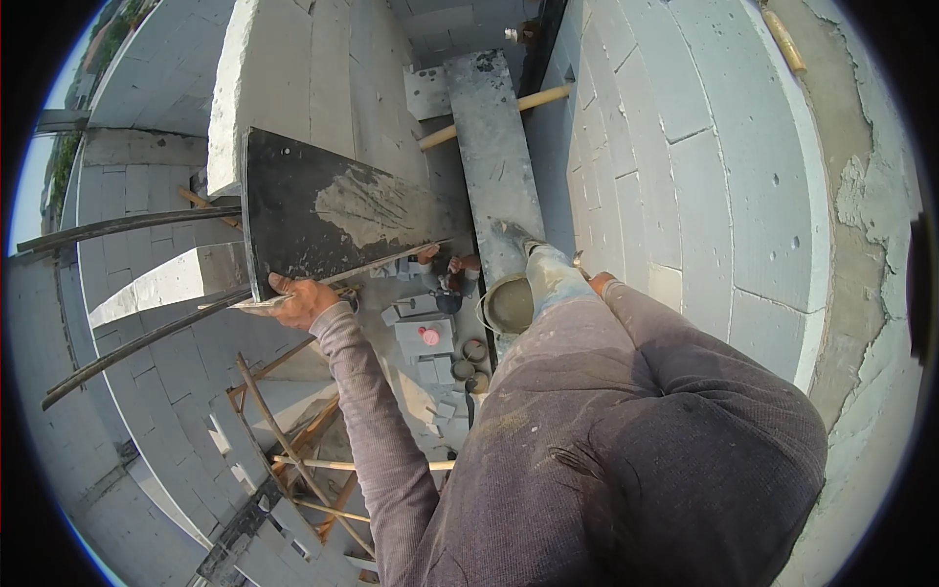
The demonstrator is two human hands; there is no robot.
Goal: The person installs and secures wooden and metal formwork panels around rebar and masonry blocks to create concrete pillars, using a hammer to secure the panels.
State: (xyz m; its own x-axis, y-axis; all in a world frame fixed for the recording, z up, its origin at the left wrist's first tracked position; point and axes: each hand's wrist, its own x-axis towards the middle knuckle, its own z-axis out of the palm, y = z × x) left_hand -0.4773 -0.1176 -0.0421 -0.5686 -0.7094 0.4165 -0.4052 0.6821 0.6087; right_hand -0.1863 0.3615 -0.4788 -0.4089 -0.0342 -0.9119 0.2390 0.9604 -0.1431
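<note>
My left hand [301,301] grips the near corner of a large dark board [293,210], its thumb over the edge. Grey mortar is smeared across the board's face, and a pale strip runs along its lower edge. Lower right of centre, my right hand [603,282] hangs by my leg, its fingers mostly hidden; a small metal piece shows beside it, too small to name. Near my foot, a bucket of grey mortar [509,305] stands on the narrow plank [497,147].
Pale block walls [704,176] rise on the right and left. Round poles [544,97] cross under the plank. Two dark bars [147,342] jut out at left. Far below are a person [452,284], several buckets, loose blocks and wooden scaffolding [293,450].
</note>
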